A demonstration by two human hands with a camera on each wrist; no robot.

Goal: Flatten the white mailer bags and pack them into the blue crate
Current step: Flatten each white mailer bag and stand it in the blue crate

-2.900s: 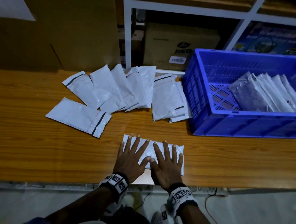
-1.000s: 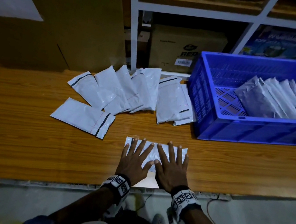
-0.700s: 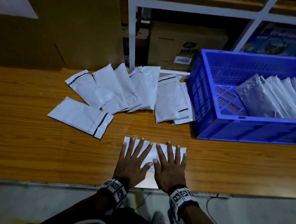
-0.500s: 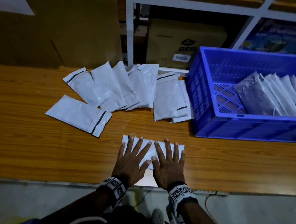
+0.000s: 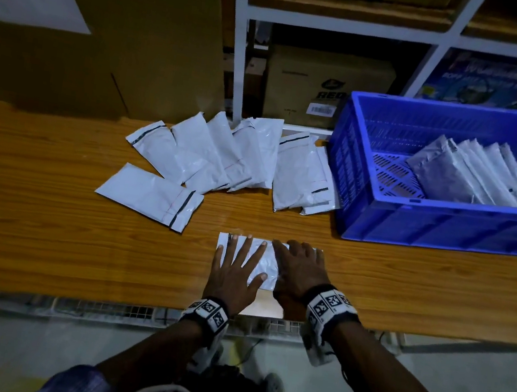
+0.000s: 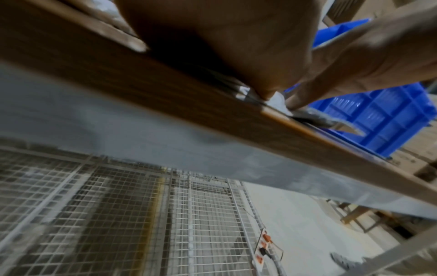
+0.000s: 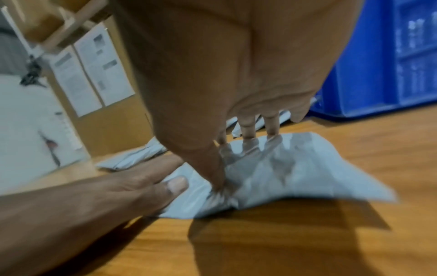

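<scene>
Mailer bag (image 5: pixel 263 261) lies flat near the table's (image 5: pixel 42 229) front edge, long axis running left to right, under both hands. Left hand (image 5: pixel 233 271) presses it with fingers straight and spread; right hand (image 5: pixel 297 271) is on its right half, fingers bent (thumb bunching the plastic). Blue crate (image 5: pixel 441 231) sits up and to the right, nearer the right hand.
</scene>
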